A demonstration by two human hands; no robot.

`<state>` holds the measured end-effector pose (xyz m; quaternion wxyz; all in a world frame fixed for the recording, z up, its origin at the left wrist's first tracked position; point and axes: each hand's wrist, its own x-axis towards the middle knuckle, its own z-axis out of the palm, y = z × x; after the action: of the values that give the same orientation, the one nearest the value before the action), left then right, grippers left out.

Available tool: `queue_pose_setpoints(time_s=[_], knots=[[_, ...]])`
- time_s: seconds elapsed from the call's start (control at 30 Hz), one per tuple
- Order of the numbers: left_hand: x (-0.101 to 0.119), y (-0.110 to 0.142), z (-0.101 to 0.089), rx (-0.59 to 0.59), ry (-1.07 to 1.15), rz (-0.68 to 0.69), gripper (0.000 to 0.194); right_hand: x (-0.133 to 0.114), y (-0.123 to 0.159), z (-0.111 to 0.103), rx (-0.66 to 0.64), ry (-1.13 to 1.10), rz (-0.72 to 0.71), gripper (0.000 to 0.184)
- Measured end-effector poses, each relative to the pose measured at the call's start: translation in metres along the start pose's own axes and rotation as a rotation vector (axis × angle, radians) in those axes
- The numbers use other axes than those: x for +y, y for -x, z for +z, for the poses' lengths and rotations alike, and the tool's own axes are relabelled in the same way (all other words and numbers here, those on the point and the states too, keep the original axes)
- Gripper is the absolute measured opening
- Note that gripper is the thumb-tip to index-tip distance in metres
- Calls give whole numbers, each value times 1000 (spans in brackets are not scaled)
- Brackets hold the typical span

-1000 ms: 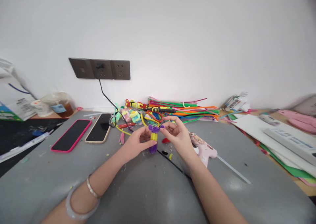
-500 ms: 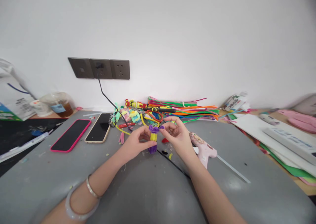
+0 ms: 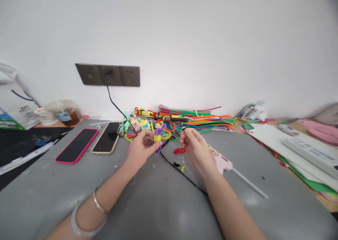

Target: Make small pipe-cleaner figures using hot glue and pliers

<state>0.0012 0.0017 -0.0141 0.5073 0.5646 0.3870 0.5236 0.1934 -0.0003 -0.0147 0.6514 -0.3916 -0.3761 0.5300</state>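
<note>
My left hand (image 3: 141,149) pinches a small purple-and-yellow pipe-cleaner piece (image 3: 157,138) between thumb and fingers. Its yellow band sits in the middle, with purple above and below. To the right, my right hand (image 3: 195,150) is apart from that piece, its fingertips drawn together; what they hold, if anything, is too small to tell. Below and between the hands lie a red scrap (image 3: 179,151), a black bit (image 3: 176,164) and a yellow-green bit (image 3: 182,168). A pink glue gun (image 3: 223,162) with a glue stick (image 3: 249,182) is partly hidden behind my right hand.
Bundled coloured pipe cleaners (image 3: 208,119) lie along the wall beside a pile of fuzzy scraps (image 3: 137,123). Two phones (image 3: 77,145) rest at left. A black cord (image 3: 182,176) crosses the grey table. Papers (image 3: 285,145) lie right; a drink cup (image 3: 66,113) stands back left.
My right hand has come off the purple top and drawn away to the right. My left hand has shifted slightly left and up with the pipe-cleaner piece, which is now tilted.
</note>
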Motion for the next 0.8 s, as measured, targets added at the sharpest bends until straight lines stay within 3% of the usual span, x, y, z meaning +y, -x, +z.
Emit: queue_pose_setpoints(time_s=[0.13,0.27,0.37,0.47,0.67,0.8], knots=[[-1,-1,-2,136,62,104,39,-9,-2,-2,-79,-347,153,32],[1,-5,-10,390,164,292,36,-14,-4,-6,-36,-475,18,27],[4,-8,-15,472,206,324,34,-13,-5,-8,44,-457,-21,27],[5,-7,-14,432,200,310,35,-10,-6,-6,80,-353,-20,31],[1,1,-4,230,62,302,31,-2,-3,-2,5,-108,-57,42],[2,5,-2,164,-139,367,27,2,-1,-2,-14,-43,-85,46]])
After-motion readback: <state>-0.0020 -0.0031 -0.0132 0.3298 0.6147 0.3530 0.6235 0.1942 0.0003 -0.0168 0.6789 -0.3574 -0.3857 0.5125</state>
